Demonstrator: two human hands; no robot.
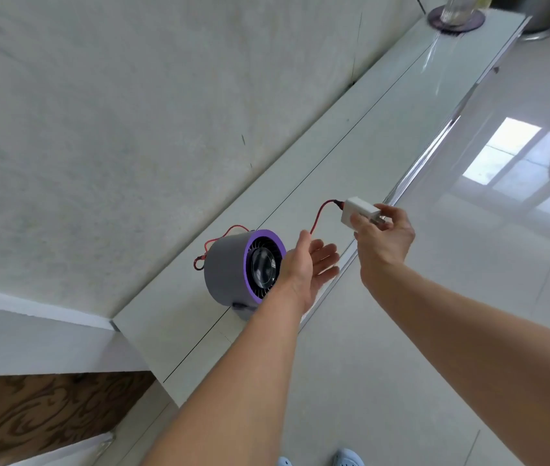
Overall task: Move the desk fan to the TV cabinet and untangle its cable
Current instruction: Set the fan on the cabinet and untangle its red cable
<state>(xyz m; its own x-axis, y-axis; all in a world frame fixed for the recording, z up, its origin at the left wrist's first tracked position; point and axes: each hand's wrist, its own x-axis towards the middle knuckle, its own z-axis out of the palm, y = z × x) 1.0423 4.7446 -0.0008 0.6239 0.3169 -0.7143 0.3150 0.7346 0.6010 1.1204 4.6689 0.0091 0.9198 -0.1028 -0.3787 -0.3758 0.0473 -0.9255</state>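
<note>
A grey desk fan (230, 270) with a purple front ring stands on the white TV cabinet (351, 142), near its front edge. A red cable (317, 220) loops behind the fan and runs up to a white plug adapter (357, 211). My right hand (384, 237) pinches that adapter, lifted above the cabinet edge. In front of the fan's grille, my left hand (310, 264) is spread with straight fingers and holds nothing; the cable passes just behind its fingertips.
A glass vase on a dark round mat (455, 15) stands at the cabinet's far end. The pale wall (132, 112) rises behind the cabinet. Glossy floor tiles (502, 196) lie to the right, and a patterned brown panel (31, 415) is at the lower left.
</note>
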